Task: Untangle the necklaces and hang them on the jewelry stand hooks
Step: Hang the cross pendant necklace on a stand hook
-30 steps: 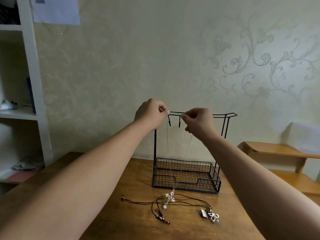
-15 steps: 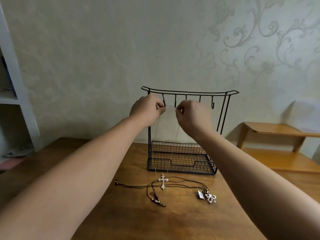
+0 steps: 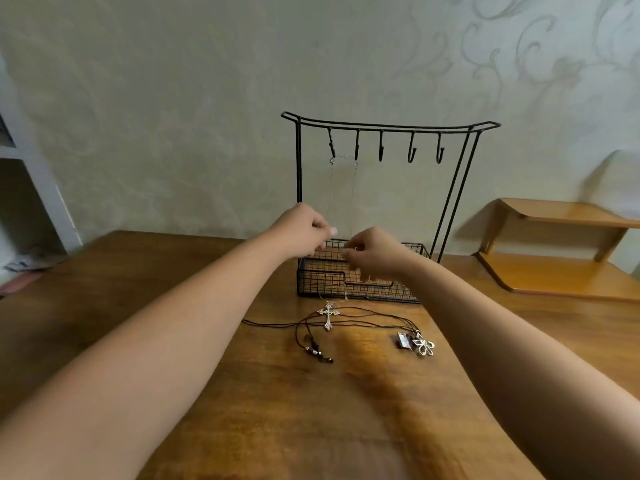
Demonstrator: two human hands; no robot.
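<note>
Wooden bench (image 3: pixel 242 393), patterned wall behind. Silver chain (image 3: pixel 343 156) now drapes across the two leftmost hooks of the jewelry stand (image 3: pixel 391 126); cross pendant (image 3: pixel 328 314) rests on the bench. Both hands have dropped: left hand (image 3: pixel 303 233) and right hand (image 3: pixel 372 252) curled, grip contents indiscernible. Black cord necklaces (image 3: pixel 363 318) remain tangled, next.

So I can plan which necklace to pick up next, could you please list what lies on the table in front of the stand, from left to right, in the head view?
Beaded cord ends → cross pendant → rectangular pendant → flower pendant.
</note>
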